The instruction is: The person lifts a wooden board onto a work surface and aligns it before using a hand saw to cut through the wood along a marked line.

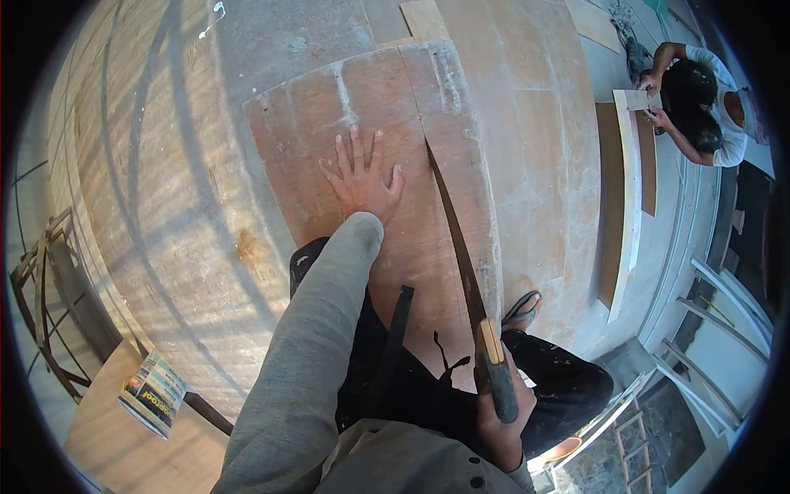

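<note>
My left hand (pixel 364 183) lies flat with fingers spread on a worn plywood board (pixel 309 136), pressing near its middle. My right hand (pixel 508 420) is wrapped round the handle of a handsaw (pixel 458 239). The saw's long dark blade points away from me, its tip at a thin line (pixel 413 95) that runs to the board's far edge. The blade lies along the right side of the board, to the right of my left hand. A dark strap (pixel 399 321) hangs over the board's near part.
A person (pixel 699 103) sits at the right, both hands at the end of a long pale board (pixel 627 206). A labelled can (pixel 154 393) stands on a round wooden top (pixel 103 432) at lower left. Ladders (pixel 638 449) and metal frames are at lower right.
</note>
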Demonstrator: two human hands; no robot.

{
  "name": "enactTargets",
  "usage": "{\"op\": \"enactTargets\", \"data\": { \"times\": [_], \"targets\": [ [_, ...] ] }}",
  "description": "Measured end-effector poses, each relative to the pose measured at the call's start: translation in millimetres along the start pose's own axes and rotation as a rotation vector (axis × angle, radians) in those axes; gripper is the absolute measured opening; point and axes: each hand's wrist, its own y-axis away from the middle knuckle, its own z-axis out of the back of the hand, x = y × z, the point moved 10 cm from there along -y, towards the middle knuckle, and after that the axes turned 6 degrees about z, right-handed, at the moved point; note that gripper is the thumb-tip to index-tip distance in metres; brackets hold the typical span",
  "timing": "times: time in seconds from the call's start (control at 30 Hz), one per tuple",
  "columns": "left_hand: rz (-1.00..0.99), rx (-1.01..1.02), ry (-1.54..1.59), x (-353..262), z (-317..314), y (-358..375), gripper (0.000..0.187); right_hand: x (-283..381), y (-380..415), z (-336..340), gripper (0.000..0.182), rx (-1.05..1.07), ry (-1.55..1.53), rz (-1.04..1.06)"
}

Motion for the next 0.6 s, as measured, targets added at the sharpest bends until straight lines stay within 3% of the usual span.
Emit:
{"op": "enactTargets", "data": {
  "times": [0.07, 0.1, 0.13, 0.2, 0.27, 0.33, 0.43, 0.47, 0.5, 0.6],
  "targets": [
    [-0.005, 0.018, -0.01, 0, -3, 5, 0.072, -11, -44, -18, 0.055, 0.066, -0.056, -0.054],
    [-0.004, 0.009, -0.016, -1, -2, 1, 0.073, -14, -83, -35, 0.05, -0.003, -0.062, 0.114],
    [0.009, 0.011, -0.027, 1, -2, 6, 0.074, -17, -91, -43, 0.05, 0.011, -0.064, 0.106],
    [-0.002, 0.017, -0.017, 3, -3, 13, 0.074, -18, -94, -50, 0.049, 0.0, -0.153, 0.069],
    [-0.002, -0.01, 0.005, 1, -3, 2, 0.075, -16, -20, -26, 0.056, 0.006, -0.075, -0.024],
    [-0.007, -0.017, 0.006, 1, 0, 6, 0.075, -6, 20, -5, 0.05, -0.009, -0.014, -0.081],
    [-0.014, -0.029, 0.008, 2, -2, 6, 0.075, -26, -34, -27, 0.045, 0.032, -0.106, -0.138],
    [-0.021, -0.032, 0.017, -1, -3, 4, 0.075, -26, -72, -46, 0.042, 0.036, -0.041, 0.036],
    [-0.012, -0.038, 0.014, -1, -3, 3, 0.075, -42, -100, -68, 0.042, 0.066, -0.106, -0.003],
    [-0.013, -0.013, -0.011, 3, -1, 8, 0.074, -29, -55, -43, 0.048, 0.033, -0.014, -0.007]
  ]
}}
